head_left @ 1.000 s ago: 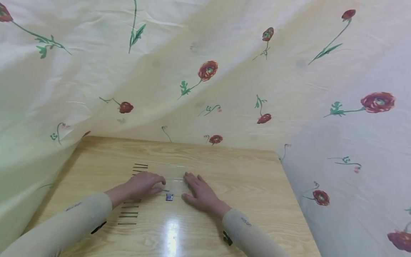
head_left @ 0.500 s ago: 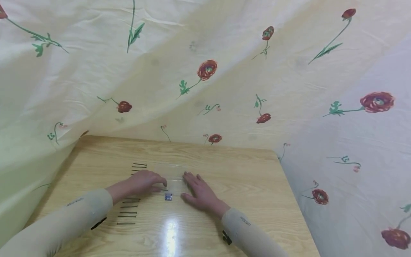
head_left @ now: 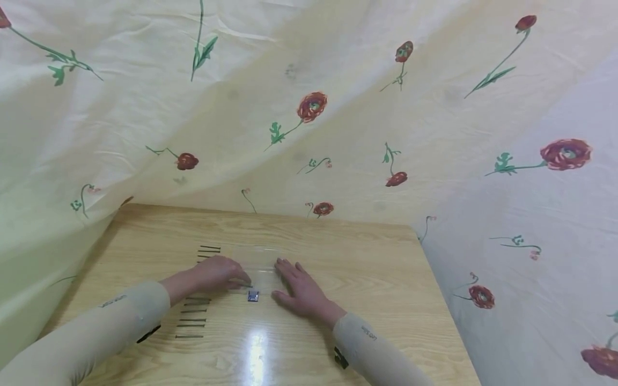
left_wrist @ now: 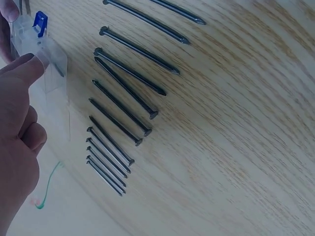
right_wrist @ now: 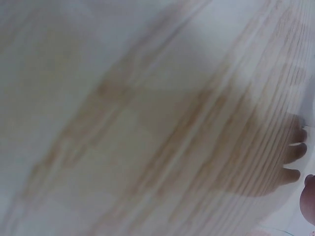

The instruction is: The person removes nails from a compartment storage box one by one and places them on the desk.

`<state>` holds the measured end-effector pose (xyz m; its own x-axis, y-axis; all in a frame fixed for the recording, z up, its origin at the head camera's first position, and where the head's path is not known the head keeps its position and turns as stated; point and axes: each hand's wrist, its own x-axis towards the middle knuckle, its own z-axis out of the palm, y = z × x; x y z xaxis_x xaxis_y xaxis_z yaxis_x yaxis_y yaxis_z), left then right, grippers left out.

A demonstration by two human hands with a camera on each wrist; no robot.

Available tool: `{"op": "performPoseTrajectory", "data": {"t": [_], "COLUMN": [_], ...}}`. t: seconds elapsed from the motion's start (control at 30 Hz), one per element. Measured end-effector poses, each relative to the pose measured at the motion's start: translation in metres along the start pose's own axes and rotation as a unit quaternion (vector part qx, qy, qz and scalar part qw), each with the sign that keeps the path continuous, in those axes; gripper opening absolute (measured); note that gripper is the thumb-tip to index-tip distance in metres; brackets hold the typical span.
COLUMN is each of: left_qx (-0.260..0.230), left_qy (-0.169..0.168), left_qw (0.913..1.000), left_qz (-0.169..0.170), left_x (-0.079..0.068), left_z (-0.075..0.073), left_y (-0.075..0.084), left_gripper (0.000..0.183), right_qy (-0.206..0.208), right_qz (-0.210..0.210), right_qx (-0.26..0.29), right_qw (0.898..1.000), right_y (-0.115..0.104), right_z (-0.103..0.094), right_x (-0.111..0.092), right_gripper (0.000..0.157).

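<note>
On the table lies a clear plastic box [head_left: 264, 279] with a blue latch [head_left: 253, 296] on its near side. My left hand [head_left: 219, 273] is bent over the box's left part, thumb and forefinger pinching a nail [head_left: 250, 286] that is mostly hidden. In the left wrist view, its fingers are at the translucent box [left_wrist: 55, 81], below the blue latch [left_wrist: 40, 23]; a dark nail [left_wrist: 58, 70] shows through the wall. My right hand [head_left: 304, 289] rests on the box's right side, fingers straight and spread. The right wrist view shows mostly table and blurred fingertips [right_wrist: 290, 174].
Left of the box, several nails [head_left: 191, 320] lie in a column, partly hidden by my left arm. The left wrist view shows them graded by size, large nails [left_wrist: 140, 49] to small nails [left_wrist: 106, 179]. A flowered cloth [head_left: 338, 150] hangs around the wooden table [head_left: 338, 241].
My left forefinger has come down towards the thumb, closing the gap over the nail. My right hand stays in place on the box.
</note>
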<state>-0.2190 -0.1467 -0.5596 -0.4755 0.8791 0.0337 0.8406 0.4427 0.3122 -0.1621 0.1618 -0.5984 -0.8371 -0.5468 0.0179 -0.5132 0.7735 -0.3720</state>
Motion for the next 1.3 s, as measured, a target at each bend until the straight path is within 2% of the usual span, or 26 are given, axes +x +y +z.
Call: {"op": "performPoseTrajectory", "data": {"t": [0.27, 0.47, 0.6, 0.7, 0.83, 1.13, 1.3], "left_qx": [0.015, 0.040, 0.063, 0.063, 0.068, 0.129, 0.127], "left_qy": [-0.008, 0.016, 0.025, 0.024, 0.017, 0.005, -0.003], "left_qw": [0.9995, 0.9982, 0.9973, 0.9977, 0.9975, 0.9916, 0.9919], "left_qz": [0.028, 0.043, 0.027, 0.003, -0.012, 0.005, 0.006], "left_x": [0.003, 0.007, 0.011, 0.011, 0.010, 0.013, 0.013], "left_z": [0.001, 0.007, 0.013, 0.015, 0.014, 0.015, 0.015], "left_y": [-0.004, -0.005, -0.004, -0.001, 0.006, 0.008, 0.006], "left_gripper": [0.026, 0.016, 0.005, 0.005, 0.005, 0.016, 0.016], "right_qy": [0.004, 0.007, 0.007, 0.008, 0.004, 0.012, 0.015], "right_qz": [-0.003, -0.004, -0.001, 0.000, 0.006, 0.006, 0.001], "right_qx": [0.001, 0.006, 0.005, 0.002, -0.005, -0.004, -0.001], "right_qw": [1.000, 1.000, 1.000, 1.000, 1.000, 1.000, 1.000], "right_y": [0.000, -0.002, -0.003, -0.003, -0.003, -0.002, -0.002], "right_z": [0.001, 0.000, 0.000, 0.001, 0.002, 0.003, 0.002], "right_x": [0.002, 0.002, 0.002, 0.002, 0.002, 0.004, 0.004], "right_gripper": [0.078, 0.077, 0.077, 0.078, 0.078, 0.078, 0.077]}}
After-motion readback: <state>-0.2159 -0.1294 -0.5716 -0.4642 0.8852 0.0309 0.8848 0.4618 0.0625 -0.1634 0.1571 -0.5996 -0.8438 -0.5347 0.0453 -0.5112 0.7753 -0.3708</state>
